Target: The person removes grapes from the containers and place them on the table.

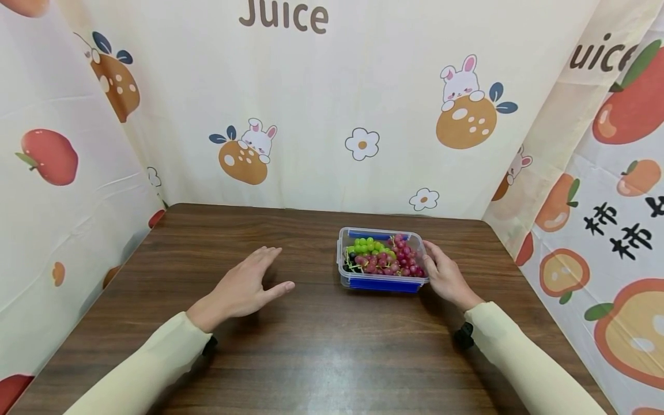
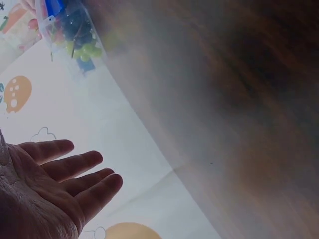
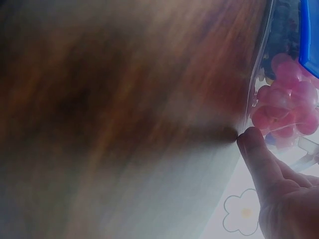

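we see the fingers of the right hand (image 1: 447, 278) fairly straight against the right end of the box (image 1: 342, 275); they touch its wall rather than curl round it. from the right wrist, one fingertip (image 3: 252, 135) meets the see-through side just beside the red grapes. the fingers of the left hand (image 1: 241, 288) are released, stretched out with the thumb spread away, and we find them over the left half of the table (image 1: 321, 357), apart from the box.

the box sits in the right half of the table, nearer the far edge than the near one, its long sides running roughly along that edge. we count two blue clips, a near clip (image 1: 386, 285) and a far clip (image 1: 369, 234). inside, green grapes (image 1: 363, 246) lie toward the far left, dark grapes (image 1: 351, 256) by the left end, and red grapes (image 1: 410, 257) along the near side and the right end.

further out, we make out pale sleeves (image 1: 150, 363) on both arms, something black under each wrist, and a curtain (image 1: 311, 86) behind the table's far edge, printed with rabbits, fruit and flowers.
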Demonstrator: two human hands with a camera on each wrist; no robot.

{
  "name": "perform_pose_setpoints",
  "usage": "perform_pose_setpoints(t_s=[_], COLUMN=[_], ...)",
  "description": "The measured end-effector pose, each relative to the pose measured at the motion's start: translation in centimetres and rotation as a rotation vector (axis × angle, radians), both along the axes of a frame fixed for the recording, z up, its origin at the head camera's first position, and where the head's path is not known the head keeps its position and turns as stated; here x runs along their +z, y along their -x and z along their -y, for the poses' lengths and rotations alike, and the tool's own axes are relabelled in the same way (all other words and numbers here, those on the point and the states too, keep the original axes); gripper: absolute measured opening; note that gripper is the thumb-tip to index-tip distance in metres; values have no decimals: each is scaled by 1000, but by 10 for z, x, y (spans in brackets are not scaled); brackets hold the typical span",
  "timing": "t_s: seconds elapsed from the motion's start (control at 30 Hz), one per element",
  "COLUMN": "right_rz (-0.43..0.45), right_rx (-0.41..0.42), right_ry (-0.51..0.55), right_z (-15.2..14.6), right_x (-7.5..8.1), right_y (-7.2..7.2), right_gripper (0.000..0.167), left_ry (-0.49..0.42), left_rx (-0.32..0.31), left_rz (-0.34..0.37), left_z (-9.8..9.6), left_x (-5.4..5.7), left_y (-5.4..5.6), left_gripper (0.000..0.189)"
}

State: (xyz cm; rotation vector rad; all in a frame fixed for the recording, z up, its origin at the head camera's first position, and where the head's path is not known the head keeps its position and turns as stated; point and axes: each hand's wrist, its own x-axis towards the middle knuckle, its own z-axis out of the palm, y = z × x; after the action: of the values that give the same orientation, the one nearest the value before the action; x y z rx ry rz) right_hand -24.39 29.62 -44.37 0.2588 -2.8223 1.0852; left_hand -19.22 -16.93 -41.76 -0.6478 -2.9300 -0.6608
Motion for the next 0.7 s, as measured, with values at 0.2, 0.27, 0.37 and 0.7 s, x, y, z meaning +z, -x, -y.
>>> perform_pose_setpoints(t_s=[0.2, 0.27, 0.37, 0.7], right_rz=[-9, -9, -5, 0], right_rx=[2, 2, 0, -5], right_ry=[-20, -21, -17, -23], right_z=[-1, -1, -1, -1], right_x=[0, -1, -1, -1], right_y=[1, 0, 0, 0], right_gripper=[49, 50, 50, 49], left_ry=[6, 6, 4, 14], left_rx=[-18, -27, -40, -71], left_rz=[-17, -27, -39, -49], left_z=[-7, -10, -15, -26], left_x=[2, 3, 5, 7], left_y=[2, 2, 2, 4], left_gripper=[100, 100, 100, 95])
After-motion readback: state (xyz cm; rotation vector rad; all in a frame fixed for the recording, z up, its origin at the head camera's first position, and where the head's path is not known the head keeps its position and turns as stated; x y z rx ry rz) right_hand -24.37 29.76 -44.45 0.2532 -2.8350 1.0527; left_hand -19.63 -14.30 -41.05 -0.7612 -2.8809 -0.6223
